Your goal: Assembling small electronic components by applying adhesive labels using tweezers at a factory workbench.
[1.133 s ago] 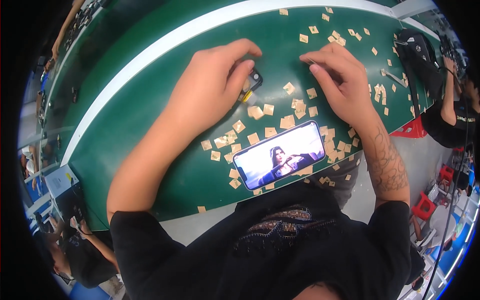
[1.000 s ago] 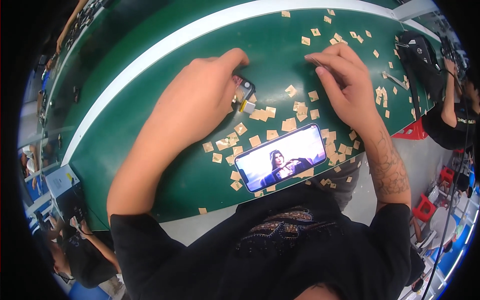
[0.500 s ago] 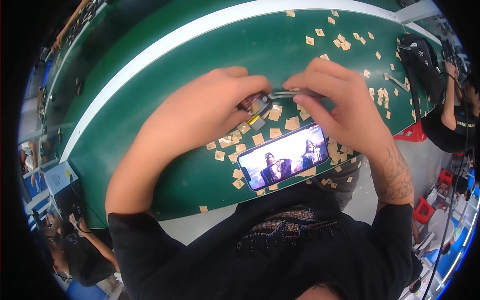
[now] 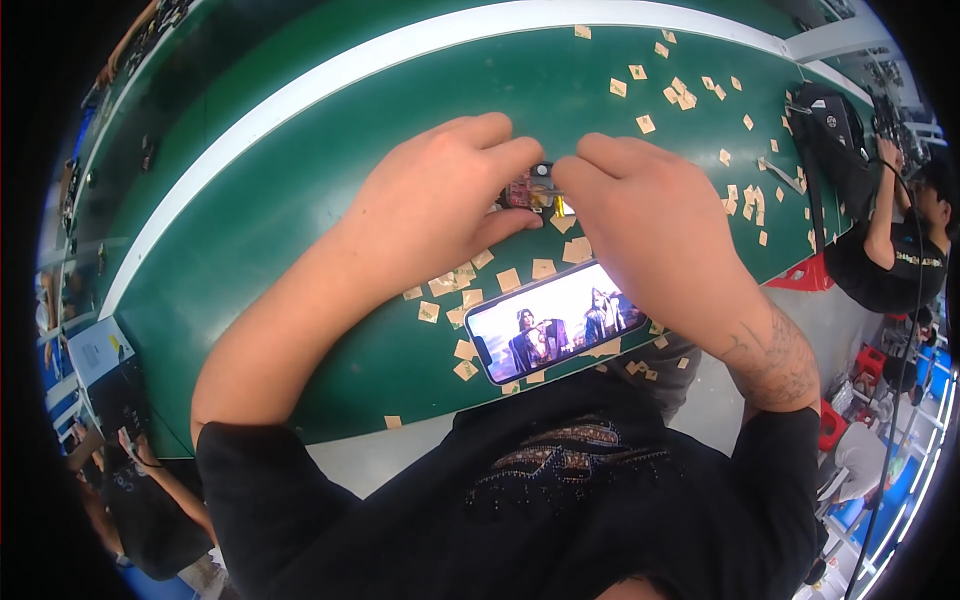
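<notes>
My left hand [image 4: 430,190] is closed around a small electronic device [image 4: 517,190] with a dark casing, a reddish circuit board and a yellow strip at one side. Thumb and index finger grip it from its left. My right hand [image 4: 650,215] is closed, its fingertips against the device's right side. It holds tweezers, now almost wholly covered by its fingers. Just below the hands, a phone [image 4: 550,325] lies tilted on the green table [image 4: 280,230], showing a picture of two robed figures. Small tan square stickers [image 4: 508,278] are strewn around the phone.
More stickers [image 4: 680,92] scatter over the table's far right, where another pair of tweezers [image 4: 782,174] and a black bag [image 4: 835,125] lie. A white strip [image 4: 330,85] borders the far edge. A white-topped box [image 4: 100,350] stands left. Another person [image 4: 905,235] sits at right.
My right hand has moved left and down onto the device, covering the tweezers that showed before. The device has turned in my left hand. The view has shifted slightly.
</notes>
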`<state>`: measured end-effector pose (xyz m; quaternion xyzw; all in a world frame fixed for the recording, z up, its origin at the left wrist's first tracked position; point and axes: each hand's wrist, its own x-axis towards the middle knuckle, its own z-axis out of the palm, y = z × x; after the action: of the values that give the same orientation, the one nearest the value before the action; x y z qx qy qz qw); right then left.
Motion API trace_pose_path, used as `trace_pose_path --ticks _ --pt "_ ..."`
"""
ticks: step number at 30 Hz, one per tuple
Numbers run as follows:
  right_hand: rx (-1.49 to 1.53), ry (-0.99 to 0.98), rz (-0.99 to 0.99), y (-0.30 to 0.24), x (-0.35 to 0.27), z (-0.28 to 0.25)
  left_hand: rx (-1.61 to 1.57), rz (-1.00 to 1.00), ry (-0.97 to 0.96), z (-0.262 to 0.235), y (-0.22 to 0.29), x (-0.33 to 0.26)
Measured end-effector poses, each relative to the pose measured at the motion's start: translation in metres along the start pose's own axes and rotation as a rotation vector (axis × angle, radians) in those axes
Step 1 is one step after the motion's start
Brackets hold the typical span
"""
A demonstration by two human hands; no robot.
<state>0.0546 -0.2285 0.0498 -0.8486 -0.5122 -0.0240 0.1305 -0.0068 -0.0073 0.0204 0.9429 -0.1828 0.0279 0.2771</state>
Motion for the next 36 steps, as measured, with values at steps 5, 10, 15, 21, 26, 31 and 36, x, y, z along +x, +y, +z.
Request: trace_pose_path --ticks 5,10,15,21,26,31,36 --pt "0.157 0.026 0.066 0.013 -0.005 0.011 0.018 -0.029 0.011 0.003 0.000 0.000" --pt "0.706 0.078 0.231 0.026 -0.006 0.015 0.021 -0.049 0.023 0.003 0.002 -0.001" --pt "0.384 0.016 0.150 0.016 -0.010 0.000 0.055 -0.034 0.069 0.009 0.004 -0.001" --pt "0.045 0.000 0.035 -0.002 -0.004 -0.004 0.056 -0.038 0.066 0.008 0.005 -0.003" --pt "0.230 -0.010 0.173 0.011 -0.011 0.010 0.051 -0.036 0.074 0.008 0.005 -0.003" --pt "0.657 0.134 0.278 0.029 -0.014 0.016 0.083 -0.045 0.068 0.008 0.005 -0.001" --pt "0.658 0.149 0.216 0.048 -0.014 0.012 -0.015 0.059 0.081 0.004 0.002 0.002"
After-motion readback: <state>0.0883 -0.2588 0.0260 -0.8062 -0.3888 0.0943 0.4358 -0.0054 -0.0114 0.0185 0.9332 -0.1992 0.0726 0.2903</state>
